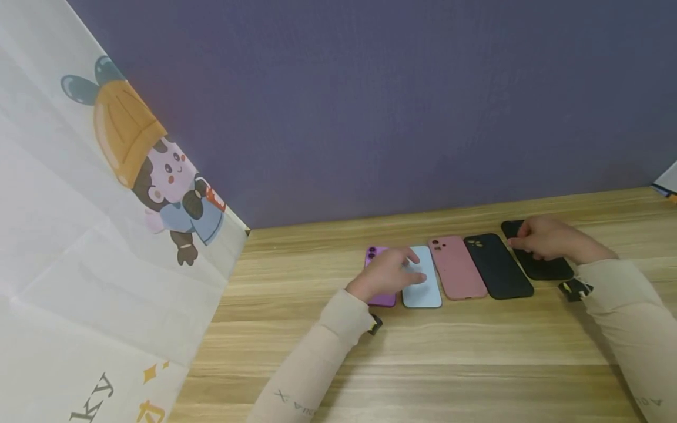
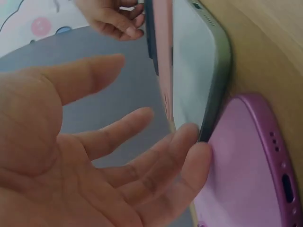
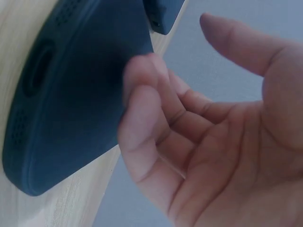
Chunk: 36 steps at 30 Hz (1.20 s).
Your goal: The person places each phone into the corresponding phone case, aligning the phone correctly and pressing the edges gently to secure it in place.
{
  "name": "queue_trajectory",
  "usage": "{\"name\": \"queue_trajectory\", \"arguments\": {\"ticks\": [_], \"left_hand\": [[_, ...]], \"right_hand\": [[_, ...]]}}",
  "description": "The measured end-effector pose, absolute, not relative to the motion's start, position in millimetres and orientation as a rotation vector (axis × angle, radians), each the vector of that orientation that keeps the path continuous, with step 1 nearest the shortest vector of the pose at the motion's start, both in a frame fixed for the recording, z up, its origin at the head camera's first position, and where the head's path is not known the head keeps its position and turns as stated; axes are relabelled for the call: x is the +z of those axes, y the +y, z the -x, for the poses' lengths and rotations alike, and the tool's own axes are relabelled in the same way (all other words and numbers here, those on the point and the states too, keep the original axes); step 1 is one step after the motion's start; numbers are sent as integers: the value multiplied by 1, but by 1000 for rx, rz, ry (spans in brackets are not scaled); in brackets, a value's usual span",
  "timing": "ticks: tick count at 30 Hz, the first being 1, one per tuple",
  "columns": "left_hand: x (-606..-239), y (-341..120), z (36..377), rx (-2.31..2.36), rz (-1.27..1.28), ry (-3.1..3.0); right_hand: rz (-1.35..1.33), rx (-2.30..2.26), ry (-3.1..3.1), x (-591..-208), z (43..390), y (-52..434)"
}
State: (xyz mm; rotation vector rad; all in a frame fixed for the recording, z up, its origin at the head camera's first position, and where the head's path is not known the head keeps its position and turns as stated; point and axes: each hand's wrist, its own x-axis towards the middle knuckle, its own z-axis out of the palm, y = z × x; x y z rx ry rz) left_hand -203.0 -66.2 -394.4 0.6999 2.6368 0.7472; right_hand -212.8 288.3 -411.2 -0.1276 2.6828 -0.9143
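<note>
Five phone cases lie face down in one row on the light wooden table [image 1: 476, 352], right of centre in the head view: one purple glossy phone case [image 1: 376, 276], one pale blue phone case [image 1: 425, 288], one dusty pink phone case [image 1: 456, 268] and two black ones.

The left hand [image 1: 388, 275] covers most of the purple case, so only its camera corner and lower edge show. In the left wrist view the fingers [image 2: 187, 156] lie straight and loosely spread, their tips touching the purple case [image 2: 246, 161] where it meets the pale blue one [image 2: 194, 71].

The right hand [image 1: 550, 239] hides the middle of the far-right matte black phone case [image 1: 545, 267]. In the right wrist view its fingers [image 3: 142, 109] are curled against the edge of that case [image 3: 71, 85]; the thumb stands apart, and whether the case is gripped or only touched cannot be made out. The second matte black phone case [image 1: 498, 265] lies fully visible beside it.

A white cloth with a cartoon figure [image 1: 106, 235] fills the left of the head view, cut off by the frame. A purple-grey wall [image 1: 396, 106] stands behind the table. A small pale object [image 1: 667, 179] at the right edge is cropped and unclear.
</note>
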Motion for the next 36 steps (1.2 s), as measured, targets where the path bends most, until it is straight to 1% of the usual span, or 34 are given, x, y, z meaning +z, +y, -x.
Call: {"name": "queue_trajectory", "arguments": {"ticks": [4,7,18,27,36], "left_hand": [[-395,-62,198,532,-793,2707],[-394,-60,194,414,-815,2728],[-398,-54,188,162,-873,2820],[-404,-51,180,13,-860,2849],[-402,-49,178,-24,-887,2848]], "right_hand": [[157,-944,2650,-411,212,284],[172,-931,2671,-411,210,280],[285,-719,2699,-407,208,270],[291,-576,2760,-410,208,260],[256,-445,2789,-408,208,258]]}}
